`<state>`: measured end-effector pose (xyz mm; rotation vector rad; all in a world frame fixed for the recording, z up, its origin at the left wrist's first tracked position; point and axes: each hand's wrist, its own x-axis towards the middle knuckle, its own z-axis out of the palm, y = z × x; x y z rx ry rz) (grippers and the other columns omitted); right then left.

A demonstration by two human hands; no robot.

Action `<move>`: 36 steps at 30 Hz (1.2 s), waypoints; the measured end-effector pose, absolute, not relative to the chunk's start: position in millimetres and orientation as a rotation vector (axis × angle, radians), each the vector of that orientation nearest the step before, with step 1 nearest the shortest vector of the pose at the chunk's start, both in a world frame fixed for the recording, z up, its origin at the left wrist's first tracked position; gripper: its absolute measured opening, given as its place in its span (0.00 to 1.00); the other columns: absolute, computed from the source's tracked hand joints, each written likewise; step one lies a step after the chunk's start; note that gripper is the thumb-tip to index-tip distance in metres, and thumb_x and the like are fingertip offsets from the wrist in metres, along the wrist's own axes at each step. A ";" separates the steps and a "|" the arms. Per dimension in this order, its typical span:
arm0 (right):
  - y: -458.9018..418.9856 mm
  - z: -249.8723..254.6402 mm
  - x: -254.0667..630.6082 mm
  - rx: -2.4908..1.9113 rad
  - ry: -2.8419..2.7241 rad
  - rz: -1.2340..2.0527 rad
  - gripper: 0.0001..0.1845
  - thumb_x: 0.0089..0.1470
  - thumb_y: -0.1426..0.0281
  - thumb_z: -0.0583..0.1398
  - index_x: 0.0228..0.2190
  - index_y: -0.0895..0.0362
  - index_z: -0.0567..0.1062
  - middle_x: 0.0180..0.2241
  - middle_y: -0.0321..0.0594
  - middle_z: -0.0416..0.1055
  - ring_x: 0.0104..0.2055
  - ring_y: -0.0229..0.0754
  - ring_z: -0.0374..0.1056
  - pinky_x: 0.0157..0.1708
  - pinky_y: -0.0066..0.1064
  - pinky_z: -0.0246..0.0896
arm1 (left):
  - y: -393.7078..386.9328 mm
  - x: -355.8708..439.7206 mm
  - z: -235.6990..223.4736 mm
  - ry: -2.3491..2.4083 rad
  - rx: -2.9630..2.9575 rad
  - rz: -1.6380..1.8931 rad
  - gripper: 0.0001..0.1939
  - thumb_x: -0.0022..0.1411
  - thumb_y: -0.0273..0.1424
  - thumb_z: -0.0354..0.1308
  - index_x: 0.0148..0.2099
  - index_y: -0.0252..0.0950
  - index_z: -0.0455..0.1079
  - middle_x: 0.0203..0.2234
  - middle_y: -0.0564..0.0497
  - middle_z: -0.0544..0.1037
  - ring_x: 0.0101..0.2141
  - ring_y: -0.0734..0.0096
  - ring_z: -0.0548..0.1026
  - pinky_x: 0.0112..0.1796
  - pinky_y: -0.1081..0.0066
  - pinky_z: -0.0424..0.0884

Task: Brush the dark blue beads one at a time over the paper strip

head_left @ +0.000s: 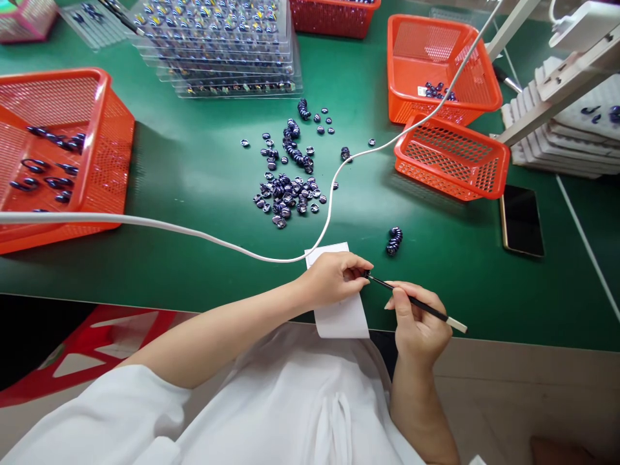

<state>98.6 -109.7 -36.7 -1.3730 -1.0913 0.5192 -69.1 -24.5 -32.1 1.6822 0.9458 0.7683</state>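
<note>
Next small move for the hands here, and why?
I'd keep the left hand steady and make a slight adjustment with the tool in the right hand. The left fingertips pinch a small dark piece and the tool's tip is right at it, so a larger motion might jog it. Whether the tip actually touches is too small to tell.

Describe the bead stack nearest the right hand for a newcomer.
On the green table, look between the phone and the white paper. Just beyond the right hand lies a short, curved bead stack, dark and shiny. It sits alone, apart from the bead pile.
</note>
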 end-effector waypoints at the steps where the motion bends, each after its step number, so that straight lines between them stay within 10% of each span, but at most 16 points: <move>1: -109.6 -36.8 98.7 -1.365 -1.085 0.524 0.03 0.58 0.71 0.65 0.36 0.55 0.79 0.36 0.40 0.80 0.24 0.34 0.71 0.25 0.30 0.70 | -24.3 -69.1 -32.3 0.946 1.678 0.772 0.12 0.57 0.26 0.64 0.45 0.31 0.79 0.33 0.46 0.83 0.30 0.72 0.80 0.34 0.74 0.79; 36: -110.1 -36.1 95.9 -1.460 -1.063 0.461 0.05 0.57 0.67 0.66 0.34 0.56 0.79 0.34 0.40 0.80 0.21 0.34 0.70 0.23 0.30 0.70 | -23.7 -69.7 -32.7 0.950 1.699 0.773 0.11 0.57 0.26 0.65 0.44 0.34 0.79 0.34 0.48 0.84 0.30 0.72 0.81 0.35 0.75 0.80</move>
